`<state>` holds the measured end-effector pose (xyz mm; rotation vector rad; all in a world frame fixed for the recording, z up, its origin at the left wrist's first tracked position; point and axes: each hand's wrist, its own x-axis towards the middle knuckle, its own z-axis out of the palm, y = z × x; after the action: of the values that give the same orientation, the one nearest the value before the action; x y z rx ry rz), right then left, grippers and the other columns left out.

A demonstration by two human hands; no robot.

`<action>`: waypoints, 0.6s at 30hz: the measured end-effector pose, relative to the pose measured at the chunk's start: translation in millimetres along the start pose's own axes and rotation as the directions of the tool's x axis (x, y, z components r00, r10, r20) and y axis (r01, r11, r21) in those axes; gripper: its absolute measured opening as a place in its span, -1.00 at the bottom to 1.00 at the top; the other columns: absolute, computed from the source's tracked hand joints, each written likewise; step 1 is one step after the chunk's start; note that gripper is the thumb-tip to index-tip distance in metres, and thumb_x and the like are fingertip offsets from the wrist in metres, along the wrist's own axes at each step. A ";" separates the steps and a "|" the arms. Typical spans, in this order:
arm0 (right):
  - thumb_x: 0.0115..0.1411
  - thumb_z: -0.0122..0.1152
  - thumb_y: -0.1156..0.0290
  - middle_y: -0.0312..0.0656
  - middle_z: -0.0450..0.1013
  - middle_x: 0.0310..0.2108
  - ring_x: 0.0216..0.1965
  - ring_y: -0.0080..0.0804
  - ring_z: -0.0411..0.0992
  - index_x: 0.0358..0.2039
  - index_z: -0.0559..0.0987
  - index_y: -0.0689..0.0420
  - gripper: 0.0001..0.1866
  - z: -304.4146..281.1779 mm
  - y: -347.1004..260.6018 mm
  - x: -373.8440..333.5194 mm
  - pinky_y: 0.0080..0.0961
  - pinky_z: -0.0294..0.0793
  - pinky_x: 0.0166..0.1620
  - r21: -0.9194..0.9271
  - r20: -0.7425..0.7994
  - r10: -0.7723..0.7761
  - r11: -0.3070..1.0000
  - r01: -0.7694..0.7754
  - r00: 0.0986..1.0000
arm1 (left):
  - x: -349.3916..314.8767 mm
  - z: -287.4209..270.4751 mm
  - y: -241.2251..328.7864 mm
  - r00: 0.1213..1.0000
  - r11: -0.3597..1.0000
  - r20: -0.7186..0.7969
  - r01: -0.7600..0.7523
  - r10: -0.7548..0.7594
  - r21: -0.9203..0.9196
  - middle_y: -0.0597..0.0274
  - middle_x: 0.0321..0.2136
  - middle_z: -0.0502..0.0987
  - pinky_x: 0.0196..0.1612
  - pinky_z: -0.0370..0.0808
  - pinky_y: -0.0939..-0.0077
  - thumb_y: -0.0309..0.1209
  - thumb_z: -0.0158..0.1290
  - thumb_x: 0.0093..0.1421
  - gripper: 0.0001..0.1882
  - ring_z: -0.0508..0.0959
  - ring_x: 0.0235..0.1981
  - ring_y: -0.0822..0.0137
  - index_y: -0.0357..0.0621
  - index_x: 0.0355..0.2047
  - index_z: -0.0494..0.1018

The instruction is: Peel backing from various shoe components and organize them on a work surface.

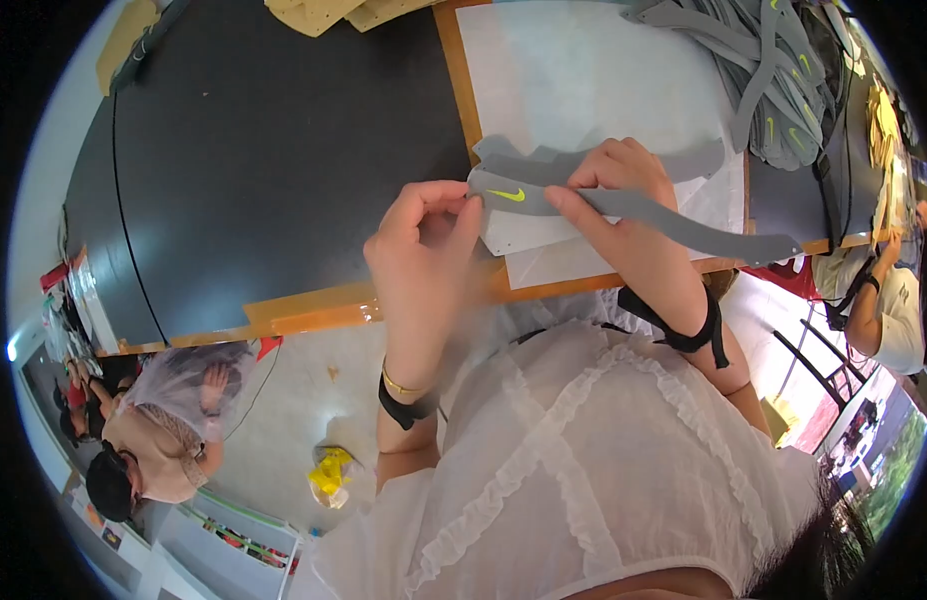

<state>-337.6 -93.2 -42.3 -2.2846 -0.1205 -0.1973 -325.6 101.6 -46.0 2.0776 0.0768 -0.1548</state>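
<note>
A curved flat grey cut-out strip point(648, 211) with a yellow-green mark near its broad left end is held above the table's near edge. My left hand point(423, 245) pinches that left end between thumb and fingertips. Farther along the strip, my right hand point(623, 190) is closed on it, thumb on top, while the narrow tail runs off to the right. Just behind it, a second grey piece point(528, 160) lies on a white sheet point(593, 75), partly covered by the strip and my right hand. Small holes show near the pieces' ends.
Many similar grey pieces lie in a pile point(783, 100) at the far right. Tan sheets point(348, 12) sit at the far edge of the dark table point(283, 150), which has tan tape along its front. Other people point(158, 450) are at left and right.
</note>
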 end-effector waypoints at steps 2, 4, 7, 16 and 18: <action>-0.03 0.39 0.39 -0.22 0.40 -0.58 -0.47 -0.21 0.33 -0.61 0.51 0.17 -0.79 -7.5 -4.9 -0.2 -0.32 0.29 -0.36 -0.017 -0.008 -0.016 1.000 0.016 1.000 | -0.5 0.4 6.9 1.000 1.000 0.011 0.016 -0.016 -0.013 0.44 -0.49 0.54 -0.45 0.26 0.73 -0.53 0.21 0.10 -0.82 0.34 -0.50 0.65 -0.22 -0.25 0.55; -0.03 0.39 0.40 -0.22 0.41 -0.57 -0.47 -0.21 0.33 -0.60 0.51 0.17 -0.79 -12.5 -5.2 -0.7 -0.33 0.29 -0.37 -0.033 -0.017 -0.031 0.999 0.030 0.999 | -0.2 -0.2 12.0 1.000 0.999 0.020 0.017 -0.016 -0.046 0.44 -0.50 0.54 -0.44 0.22 0.75 -0.55 0.20 0.10 -0.78 0.33 -0.50 0.69 -0.21 -0.21 0.53; 0.03 0.37 0.41 -0.28 0.46 -0.53 -0.39 -0.34 0.41 -0.52 0.55 0.18 -0.83 -15.5 -1.3 -5.6 -0.39 0.36 -0.34 0.138 -0.020 0.048 0.989 -0.045 0.999 | -3.1 0.3 15.7 0.994 0.987 0.105 0.055 -0.039 -0.153 0.46 -0.50 0.51 -0.43 0.22 0.76 -0.56 0.20 0.10 -0.83 0.34 -0.49 0.67 -0.21 -0.27 0.51; 0.33 0.07 0.16 -0.31 0.38 -0.67 -0.70 -0.64 0.33 -0.22 0.58 0.19 -0.67 -63.7 -0.1 -23.6 -0.64 0.29 -0.66 0.527 0.697 0.300 0.403 -0.749 0.651 | -15.1 5.8 38.3 0.874 0.915 0.479 0.131 0.074 -0.382 0.35 -0.42 0.45 -0.30 0.33 0.71 -0.44 0.02 0.29 -0.84 0.37 -0.40 0.60 -0.27 -0.19 0.44; 0.39 -0.03 0.16 -0.38 0.43 -0.58 -0.62 -0.64 0.30 -0.33 0.58 0.21 -0.62 -59.8 11.9 -32.5 -0.66 0.31 -0.50 0.434 0.767 0.162 0.581 -0.688 0.620 | -9.7 15.0 45.2 0.885 0.876 0.462 0.177 0.058 -0.449 0.37 -0.43 0.44 -0.30 0.33 0.72 -0.42 -0.02 0.31 -0.80 0.37 -0.41 0.60 -0.26 -0.13 0.44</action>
<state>-373.9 -146.7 -18.1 -1.4081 0.0538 0.8480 -330.9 66.5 -12.9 1.4907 -0.1050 -0.6102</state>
